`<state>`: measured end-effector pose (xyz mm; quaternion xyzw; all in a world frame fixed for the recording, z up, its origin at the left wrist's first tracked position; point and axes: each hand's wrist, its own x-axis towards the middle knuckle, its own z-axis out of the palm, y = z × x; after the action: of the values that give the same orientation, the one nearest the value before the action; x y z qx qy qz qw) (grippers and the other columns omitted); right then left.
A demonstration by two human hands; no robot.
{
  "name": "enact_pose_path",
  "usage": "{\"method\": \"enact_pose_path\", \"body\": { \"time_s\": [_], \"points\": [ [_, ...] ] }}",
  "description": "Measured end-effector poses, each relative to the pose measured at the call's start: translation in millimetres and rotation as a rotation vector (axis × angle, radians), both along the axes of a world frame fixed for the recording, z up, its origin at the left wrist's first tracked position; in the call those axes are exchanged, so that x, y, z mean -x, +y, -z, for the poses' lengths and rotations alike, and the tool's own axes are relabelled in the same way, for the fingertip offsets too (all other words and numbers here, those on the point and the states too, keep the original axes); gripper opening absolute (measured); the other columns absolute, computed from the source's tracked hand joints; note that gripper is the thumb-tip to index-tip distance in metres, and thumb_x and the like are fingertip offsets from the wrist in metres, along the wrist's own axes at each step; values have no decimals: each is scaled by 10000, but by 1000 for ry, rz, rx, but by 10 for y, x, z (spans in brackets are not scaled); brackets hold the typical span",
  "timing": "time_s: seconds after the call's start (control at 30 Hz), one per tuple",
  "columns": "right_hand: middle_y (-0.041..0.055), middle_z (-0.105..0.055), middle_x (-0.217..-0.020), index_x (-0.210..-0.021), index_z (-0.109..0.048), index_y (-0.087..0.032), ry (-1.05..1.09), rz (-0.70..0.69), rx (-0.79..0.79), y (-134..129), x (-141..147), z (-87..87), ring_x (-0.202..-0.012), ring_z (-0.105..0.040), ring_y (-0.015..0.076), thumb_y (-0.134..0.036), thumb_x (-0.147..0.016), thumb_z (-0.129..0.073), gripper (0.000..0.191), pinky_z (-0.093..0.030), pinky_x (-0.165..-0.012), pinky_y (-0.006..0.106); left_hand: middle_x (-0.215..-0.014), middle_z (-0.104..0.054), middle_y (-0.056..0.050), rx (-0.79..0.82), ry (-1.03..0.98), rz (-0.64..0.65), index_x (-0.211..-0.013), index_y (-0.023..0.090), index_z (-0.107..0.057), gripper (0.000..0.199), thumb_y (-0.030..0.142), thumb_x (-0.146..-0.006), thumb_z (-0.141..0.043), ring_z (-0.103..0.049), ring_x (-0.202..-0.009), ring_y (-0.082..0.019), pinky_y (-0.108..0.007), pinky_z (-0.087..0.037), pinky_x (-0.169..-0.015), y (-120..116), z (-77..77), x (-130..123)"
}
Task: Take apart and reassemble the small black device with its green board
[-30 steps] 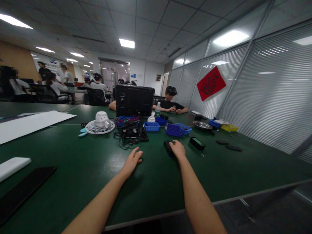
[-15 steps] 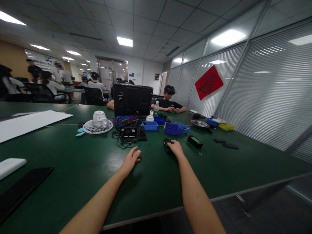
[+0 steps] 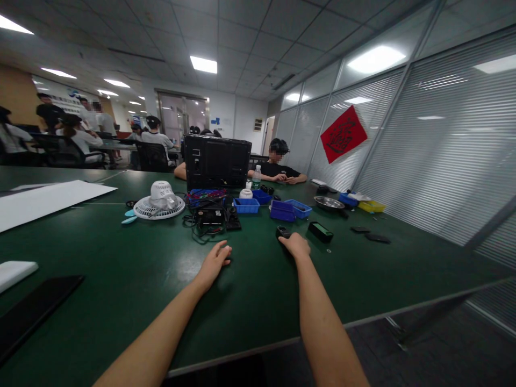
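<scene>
My left hand (image 3: 213, 263) is over the green table (image 3: 250, 301) with its fingers apart and nothing in it. Further right, my right hand (image 3: 296, 245) has its fingers round a small black object (image 3: 282, 232), whose lower part is hidden by the hand. Just right of that hand lies a black box with a green top (image 3: 321, 231). A black device with tangled cables (image 3: 209, 216) is beyond my left hand. Blue bins (image 3: 246, 205) stand past both hands.
At the left are a white fan part (image 3: 160, 200), a white sheet (image 3: 52, 199) and a long black panel (image 3: 36, 309). A black monitor-like panel (image 3: 217, 162) stands at the back. Beside it a person (image 3: 278, 164) sits across the table. A metal bowl (image 3: 329, 203) is at the right.
My right hand has shifted slightly right, and the black object has turned, so a different face of it shows. My left hand looks almost unchanged. The whole view has shifted a little.
</scene>
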<state>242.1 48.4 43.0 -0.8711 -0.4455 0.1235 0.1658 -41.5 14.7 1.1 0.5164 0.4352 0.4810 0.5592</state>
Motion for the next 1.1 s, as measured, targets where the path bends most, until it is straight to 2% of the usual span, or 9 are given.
{"method": "enact_pose_path", "body": {
  "time_s": [0.2,0.3,0.37,0.43,0.5,0.57,0.7,0.87,1.1],
  "points": [
    [190,-611,-995,-967,-607,-124,-24,41,-85,-64,74,-102,-984,-548,320,-510,-696,-527,478,-437,-735,399,-1117,-579,-153,12,-44,-6,-1205,146,-457,524,440,-780,-546,-551,-1032,-225,-321,-484,-802,-9,-11,7],
    [190,-597,-1013,-1004,-574,-110,-138,78,-371,-127,158,-185,-1006,-523,306,-495,-729,-494,480,-416,-781,392,-1112,-576,-161,16,-58,1,-1197,140,-464,555,460,-755,-568,-545,-1035,-235,-328,-476,-802,-22,-33,6],
    [174,-573,-1075,-1073,-521,-109,-195,26,-623,-162,249,-226,-1030,-505,276,-467,-760,-465,479,-394,-826,360,-1113,-573,-161,19,-60,4,-1193,141,-466,551,458,-755,-568,-542,-1037,-236,-327,-473,-801,-30,-45,-1],
    [145,-574,-1080,-1120,-465,-123,-162,-67,-748,-175,355,-237,-990,-529,240,-457,-777,-449,479,-396,-811,317,-1108,-575,-158,20,-61,3,-1186,144,-471,540,454,-755,-568,-542,-1036,-234,-324,-472,-798,-32,-49,-9],
    [111,-606,-1002,-1116,-441,-149,-76,-139,-674,-163,455,-213,-885,-574,218,-466,-765,-475,475,-412,-739,285,-1097,-578,-156,17,-56,0,-1182,146,-472,533,450,-755,-567,-542,-1032,-234,-324,-474,-791,-28,-42,-16],
    [89,-627,-925,-1083,-444,-170,-27,-186,-503,-135,534,-160,-809,-595,212,-461,-732,-533,465,-411,-678,267,-1089,-581,-156,10,-45,-2,-1180,144,-471,534,452,-754,-564,-544,-1026,-236,-329,-477,-784,-21,-32,-17],
    [95,-631,-933,-1063,-465,-183,-60,-312,-282,-82,624,-22,-833,-599,223,-457,-726,-556,444,-407,-676,274,-1084,-584,-157,-2,-23,1,-1175,138,-472,544,466,-750,-560,-549,-1015,-236,-335,-478,-782,-14,-23,-12],
    [122,-592,-983,-1098,-493,-180,-168,-366,-212,-59,695,91,-902,-567,238,-521,-757,-501,483,-405,-725,300,-1063,-592,-157,0,-12,3,-1152,133,-487,545,474,-735,-572,-559,-998,-240,-340,-481,-776,-15,-31,-6],
    [167,-480,-1079,-1147,-502,-153,-389,-320,-211,-81,757,130,-1003,-472,266,-305,-753,-557,425,-387,-777,320,-1057,-601,-154,-4,-9,-3,-1128,131,-510,563,497,-707,-588,-565,-993,-240,-338,-486,-767,-9,-23,8]
  ]
}}
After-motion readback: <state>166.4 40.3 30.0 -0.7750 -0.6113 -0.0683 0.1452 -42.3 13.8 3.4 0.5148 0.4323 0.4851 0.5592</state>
